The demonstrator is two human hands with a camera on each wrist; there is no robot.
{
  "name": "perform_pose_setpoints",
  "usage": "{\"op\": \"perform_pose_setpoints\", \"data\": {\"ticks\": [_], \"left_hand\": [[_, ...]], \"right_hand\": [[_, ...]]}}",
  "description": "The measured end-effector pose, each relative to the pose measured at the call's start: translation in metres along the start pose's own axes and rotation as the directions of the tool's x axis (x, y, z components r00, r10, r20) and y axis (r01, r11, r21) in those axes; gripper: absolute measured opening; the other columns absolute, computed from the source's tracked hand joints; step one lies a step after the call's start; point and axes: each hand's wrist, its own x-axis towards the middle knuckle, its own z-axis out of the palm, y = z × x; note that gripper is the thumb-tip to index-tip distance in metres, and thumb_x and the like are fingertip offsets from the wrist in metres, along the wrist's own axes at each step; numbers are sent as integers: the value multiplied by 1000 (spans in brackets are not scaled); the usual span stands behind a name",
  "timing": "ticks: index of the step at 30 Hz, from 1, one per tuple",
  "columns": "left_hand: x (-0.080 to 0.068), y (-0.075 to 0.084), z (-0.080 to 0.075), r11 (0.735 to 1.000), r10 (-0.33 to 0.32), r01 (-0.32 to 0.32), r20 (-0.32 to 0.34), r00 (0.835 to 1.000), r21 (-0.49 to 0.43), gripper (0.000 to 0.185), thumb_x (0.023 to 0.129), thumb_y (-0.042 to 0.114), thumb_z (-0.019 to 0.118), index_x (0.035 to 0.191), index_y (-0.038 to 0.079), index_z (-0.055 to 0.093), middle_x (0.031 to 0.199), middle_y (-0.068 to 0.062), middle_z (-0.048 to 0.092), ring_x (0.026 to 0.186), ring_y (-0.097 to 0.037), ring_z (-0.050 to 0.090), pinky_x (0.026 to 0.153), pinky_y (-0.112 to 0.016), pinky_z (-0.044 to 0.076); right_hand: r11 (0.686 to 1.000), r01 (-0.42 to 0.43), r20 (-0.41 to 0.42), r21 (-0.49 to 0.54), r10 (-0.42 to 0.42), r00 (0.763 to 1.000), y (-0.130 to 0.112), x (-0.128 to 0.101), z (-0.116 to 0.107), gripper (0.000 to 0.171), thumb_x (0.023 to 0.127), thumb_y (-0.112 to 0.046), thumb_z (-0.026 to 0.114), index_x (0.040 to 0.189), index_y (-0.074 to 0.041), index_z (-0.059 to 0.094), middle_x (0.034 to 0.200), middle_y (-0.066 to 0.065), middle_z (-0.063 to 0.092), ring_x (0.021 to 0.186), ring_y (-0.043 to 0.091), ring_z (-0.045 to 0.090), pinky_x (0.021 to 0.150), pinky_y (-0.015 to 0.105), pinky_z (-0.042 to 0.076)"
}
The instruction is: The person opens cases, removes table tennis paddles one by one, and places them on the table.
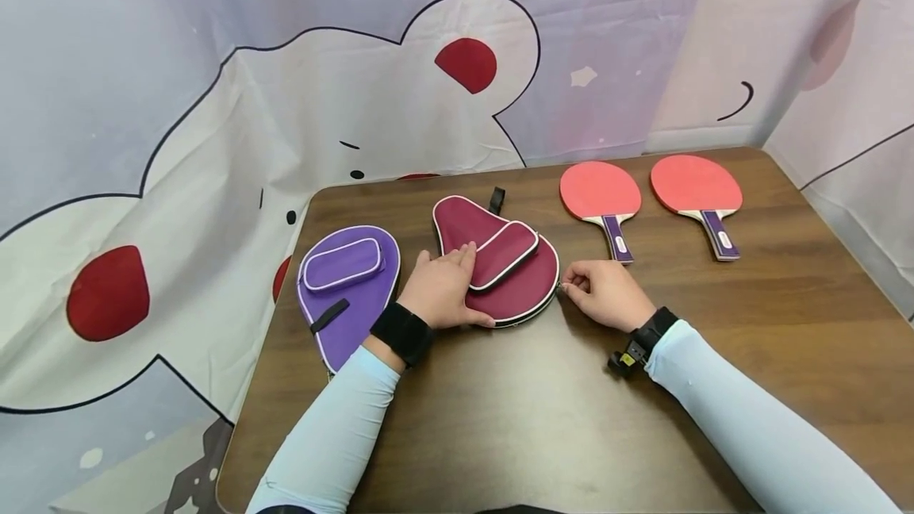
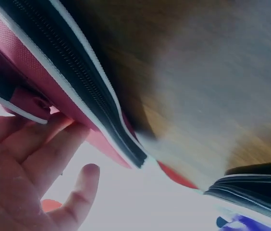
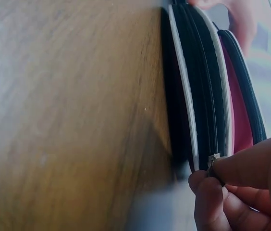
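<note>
A maroon table tennis bat case [image 1: 524, 288] with white piping and a small front pocket lies flat on the table. My left hand [image 1: 443, 288] rests on it with fingers extended, across the pocket's left end. At the case's right edge, my right hand [image 1: 610, 292] pinches a small metal zipper pull [image 3: 214, 160] between thumb and fingers. In the right wrist view the black zipper [image 3: 203, 91] along the side looks closed above the pull. The left wrist view shows my left hand [image 2: 39, 163] beside the case's edge, its thumb apart from the fingers.
To the left lies a purple bat case [image 1: 371, 304] with its own pocket and black strap. Two red table tennis bats [image 1: 600, 189] lie at the back right of the wooden table [image 1: 535, 419]. A patterned cloth [image 1: 593, 30] hangs behind the table.
</note>
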Motion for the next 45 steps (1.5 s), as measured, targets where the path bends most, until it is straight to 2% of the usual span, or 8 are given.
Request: {"op": "perform_pose_setpoints", "data": {"ticks": [6, 12, 19, 28, 37, 42, 45], "left_hand": [[2, 5, -4, 999, -4, 5, -22, 1000, 53, 142, 73, 96, 72, 170, 0, 33, 162, -19, 55, 148, -29, 56, 103, -54, 42], [6, 12, 0, 994, -1, 6, -47, 999, 108, 141, 73, 99, 67, 167, -3, 39, 156, -22, 60, 141, -33, 62, 106, -55, 42], [7, 22, 5, 988, -2, 16, -87, 996, 153, 139, 74, 101, 63, 163, -3, 45, 151, -21, 65, 132, -32, 68, 104, -54, 44], [8, 32, 3, 979, -9, 37, -135, 991, 201, 137, 74, 102, 61, 161, -4, 49, 141, -22, 70, 120, -30, 73, 100, -50, 46], [14, 46, 10, 958, -10, 62, -184, 983, 279, 137, 77, 105, 52, 158, -6, 52, 133, -25, 73, 116, -31, 75, 97, -49, 50], [10, 48, 15, 962, -15, 77, -231, 973, 262, 136, 78, 104, 51, 159, -5, 50, 122, -23, 76, 107, -31, 75, 92, -48, 51], [4, 43, 15, 972, 24, 36, -254, 967, 231, 133, 78, 102, 57, 164, 1, 47, 108, -17, 76, 98, -28, 74, 89, -48, 49]], "right_hand": [[1000, -4, 6, 2, 4, 1000, -2, 4, 2, 8, 102, -12, 75, 94, -15, 77, 80, -5, 68, 75, 14, 62, 71, 36, 52], [1000, -10, -2, 11, 10, 1000, -4, 1, 2, 8, 102, -12, 76, 94, -14, 77, 80, -5, 68, 75, 14, 63, 71, 36, 52], [1000, 24, -10, 2, -24, 1000, -6, -6, 6, 10, 101, -11, 76, 91, -15, 78, 77, -8, 68, 73, 10, 63, 69, 34, 53], [1000, 31, -12, 1, -31, 999, -10, -8, 9, 11, 100, -11, 77, 90, -17, 77, 77, -10, 68, 72, 8, 63, 67, 34, 53], [999, 33, -23, 7, -33, 999, -12, -14, 15, 14, 99, -9, 78, 87, -17, 76, 75, -11, 68, 71, 6, 64, 66, 31, 54], [1000, 26, -25, 11, -25, 999, -10, -14, 15, 15, 99, -10, 78, 86, -18, 76, 76, -12, 69, 71, 6, 64, 66, 31, 54], [1000, 25, -17, 8, -25, 1000, -6, -13, 11, 14, 100, -11, 77, 88, -18, 77, 76, -12, 69, 72, 6, 64, 66, 31, 53]]}}
